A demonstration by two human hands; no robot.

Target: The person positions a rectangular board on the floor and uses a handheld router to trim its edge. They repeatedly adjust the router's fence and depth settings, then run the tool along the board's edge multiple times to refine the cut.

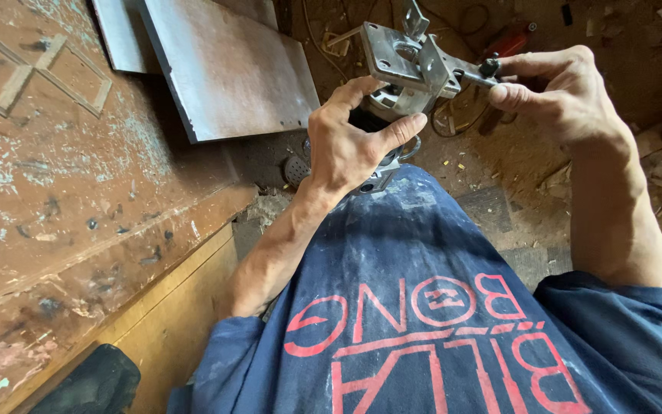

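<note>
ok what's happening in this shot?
A person in a dusty blue shirt holds a power tool, apparently a router, base plate up. The left hand grips the motor body; the right hand pinches a small knob or screw at the base's side. Worn boards and wood chips lie around.

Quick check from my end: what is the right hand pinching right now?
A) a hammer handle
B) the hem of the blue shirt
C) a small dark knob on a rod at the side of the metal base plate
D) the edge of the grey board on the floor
C: the right hand pinches the dark knob on the rod beside the metal base plate, while the left hand grips the tool body below.
</note>
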